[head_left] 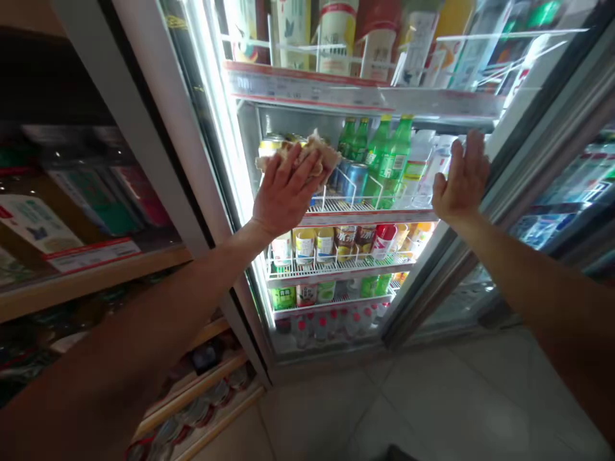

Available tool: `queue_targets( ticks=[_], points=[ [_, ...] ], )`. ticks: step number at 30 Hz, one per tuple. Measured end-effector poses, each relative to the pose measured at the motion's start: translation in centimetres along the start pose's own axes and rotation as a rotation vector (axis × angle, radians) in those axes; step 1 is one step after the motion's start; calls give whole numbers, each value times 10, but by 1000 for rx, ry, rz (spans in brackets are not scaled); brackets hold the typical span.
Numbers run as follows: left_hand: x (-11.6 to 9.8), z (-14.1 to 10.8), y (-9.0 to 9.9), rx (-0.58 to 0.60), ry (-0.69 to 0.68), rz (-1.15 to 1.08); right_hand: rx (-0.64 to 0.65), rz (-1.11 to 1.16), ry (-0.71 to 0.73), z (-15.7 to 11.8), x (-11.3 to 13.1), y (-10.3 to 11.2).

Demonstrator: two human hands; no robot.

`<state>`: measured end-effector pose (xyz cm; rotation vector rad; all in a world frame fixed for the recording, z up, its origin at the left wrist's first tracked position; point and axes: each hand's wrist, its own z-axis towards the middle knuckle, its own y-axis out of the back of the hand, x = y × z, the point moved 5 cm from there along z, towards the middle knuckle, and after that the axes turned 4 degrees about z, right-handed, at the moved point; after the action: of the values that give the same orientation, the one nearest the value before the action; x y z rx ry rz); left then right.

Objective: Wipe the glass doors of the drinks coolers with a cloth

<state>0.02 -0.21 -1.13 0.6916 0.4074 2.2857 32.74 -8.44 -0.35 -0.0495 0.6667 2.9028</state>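
My left hand (291, 192) is spread over a crumpled beige cloth (314, 153), pressing it flat at the front of a lit drinks fridge, apparently on its glass door. Behind the cloth are cans and green bottles (393, 157) on a wire shelf. Farther right, my right hand (464, 182) is raised with its fingers out and holds nothing. It is beside the fridge's right metal frame (432, 275); whether the palm touches the glass cannot be made out.
Upper fridge shelves hold large bottles (336, 38); lower ones hold smaller bottles and cans (324, 243). To the left stands a wooden shelf (96, 275) with bottles and jars. Another glass-fronted cooler (557, 198) is at the right. Below lies a tiled floor (432, 397).
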Motion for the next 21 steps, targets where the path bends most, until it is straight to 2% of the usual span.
queue_targets(
  ticks=[8, 14, 21],
  points=[
    [-2, -5, -2, -95, -73, 113, -85, 28, -29, 0, -2, -11],
    [-8, -9, 5, -287, -171, 314, -105, 56, -27, -2, 2, -12],
    [-9, -10, 4, -281, -171, 349, -209, 59, -70, -3, 6, -21]
  ],
)
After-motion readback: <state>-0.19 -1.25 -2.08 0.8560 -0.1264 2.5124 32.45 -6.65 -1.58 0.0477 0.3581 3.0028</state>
